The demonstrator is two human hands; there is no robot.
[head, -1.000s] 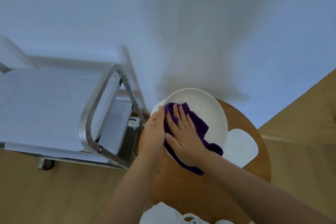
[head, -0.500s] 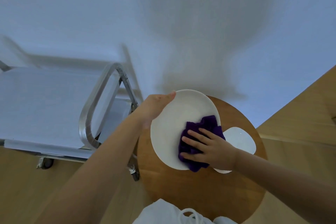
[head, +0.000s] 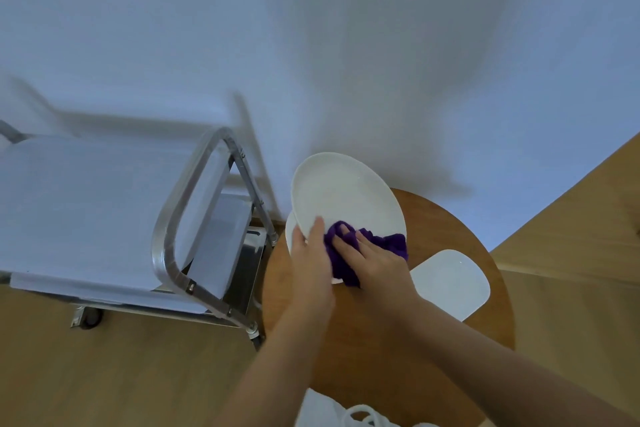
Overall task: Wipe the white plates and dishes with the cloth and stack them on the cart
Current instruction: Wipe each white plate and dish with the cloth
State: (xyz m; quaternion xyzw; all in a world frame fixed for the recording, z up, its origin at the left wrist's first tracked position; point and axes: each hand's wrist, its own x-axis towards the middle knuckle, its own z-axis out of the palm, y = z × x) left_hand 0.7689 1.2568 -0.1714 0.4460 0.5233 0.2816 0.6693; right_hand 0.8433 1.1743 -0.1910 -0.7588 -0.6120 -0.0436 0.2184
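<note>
A round white plate (head: 343, 194) is tilted up over the left side of a round wooden table (head: 443, 218). My left hand (head: 311, 260) holds its lower left rim, thumb on the face. My right hand (head: 377, 263) presses a purple cloth (head: 374, 243) against the plate's lower part, fingers spread over the cloth. Behind the held plate, the edge of another white dish (head: 290, 236) shows. A white square plate (head: 450, 281) lies flat on the table to the right. The metal cart (head: 194, 204) stands at the left, its top shelf white.
The cart's steel handle bar (head: 166, 253) and lower shelf (head: 242, 253) stand close to the table's left edge. A white wall fills the background. Wooden floor surrounds the cart and table. White clothing (head: 332, 409) shows at the bottom.
My left hand has shifted from the plate's top left rim to its lower left rim. My right hand with the cloth has moved left across the plate, and the plate is tilted more upright.
</note>
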